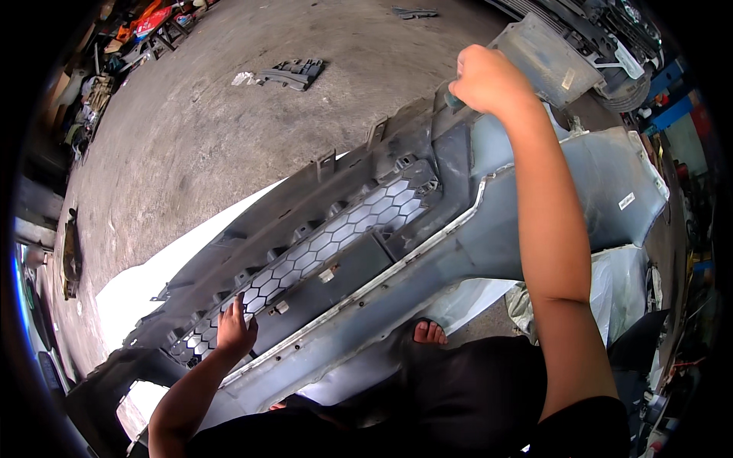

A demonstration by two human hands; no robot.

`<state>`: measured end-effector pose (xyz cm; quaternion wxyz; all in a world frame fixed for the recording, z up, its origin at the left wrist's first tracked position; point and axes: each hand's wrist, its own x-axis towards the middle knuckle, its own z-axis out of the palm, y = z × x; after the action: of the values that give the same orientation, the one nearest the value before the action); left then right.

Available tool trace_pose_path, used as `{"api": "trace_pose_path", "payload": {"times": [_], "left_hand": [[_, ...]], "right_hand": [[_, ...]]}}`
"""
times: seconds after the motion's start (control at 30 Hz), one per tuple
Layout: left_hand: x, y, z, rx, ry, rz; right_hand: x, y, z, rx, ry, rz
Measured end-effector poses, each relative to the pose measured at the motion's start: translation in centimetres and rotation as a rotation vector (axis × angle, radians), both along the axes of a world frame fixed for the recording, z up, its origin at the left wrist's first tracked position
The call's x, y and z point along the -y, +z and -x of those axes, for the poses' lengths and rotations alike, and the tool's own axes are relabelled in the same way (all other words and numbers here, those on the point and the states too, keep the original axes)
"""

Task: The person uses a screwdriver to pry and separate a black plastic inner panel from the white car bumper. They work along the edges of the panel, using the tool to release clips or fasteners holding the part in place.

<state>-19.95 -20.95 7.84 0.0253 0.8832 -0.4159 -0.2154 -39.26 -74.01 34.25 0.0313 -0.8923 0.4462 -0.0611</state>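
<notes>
A large car bumper cover (473, 237) lies slantwise before me, its grey inner side up. A long black honeycomb grille (328, 243) is set in its dark lower part. My left hand (237, 330) rests on the grille's left half, fingers stretched out and holding nothing. Far off at the right, my right hand (489, 80) is closed in a fist over the bumper's far edge. A bit of something dark green (452, 99) shows under its fingers; its kind is hidden by the hand.
White sheeting (179, 248) lies under the bumper. Broken black plastic pieces (294, 74) lie on the concrete floor (191, 114). A translucent grey panel (546, 61) and car parts (630, 61) stand at the far right. Clutter (92, 107) lines the left. My bare foot (430, 332) is close to the bumper.
</notes>
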Motion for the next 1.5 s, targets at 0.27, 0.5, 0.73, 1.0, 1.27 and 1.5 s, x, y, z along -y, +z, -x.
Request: {"api": "trace_pose_path", "payload": {"times": [0.27,0.5,0.73,1.0,1.27,1.5], "left_hand": [[0.5,0.2,0.4,0.066,-0.026,0.015],[1.2,0.2,0.9,0.103,-0.026,0.046],[1.2,0.0,0.8,0.115,-0.050,0.062],[1.2,0.3,0.7,0.214,-0.067,-0.012],[1.7,0.0,0.1,0.290,-0.017,-0.009],[1.3,-1.0,-0.2,0.268,0.038,-0.060]], "right_hand": [[-2.4,0.1,-1.3,0.306,0.124,-0.085],[-5.2,-3.0,-3.8,0.233,0.384,-0.227],[-7.2,-4.4,-5.5,0.100,0.518,-0.353],[-7.9,-3.4,-6.0,0.086,0.556,-0.350],[-7.0,-4.8,-5.9,0.053,0.658,-0.291],[-7.5,-3.5,-6.4,0.009,0.613,-0.354]]}}
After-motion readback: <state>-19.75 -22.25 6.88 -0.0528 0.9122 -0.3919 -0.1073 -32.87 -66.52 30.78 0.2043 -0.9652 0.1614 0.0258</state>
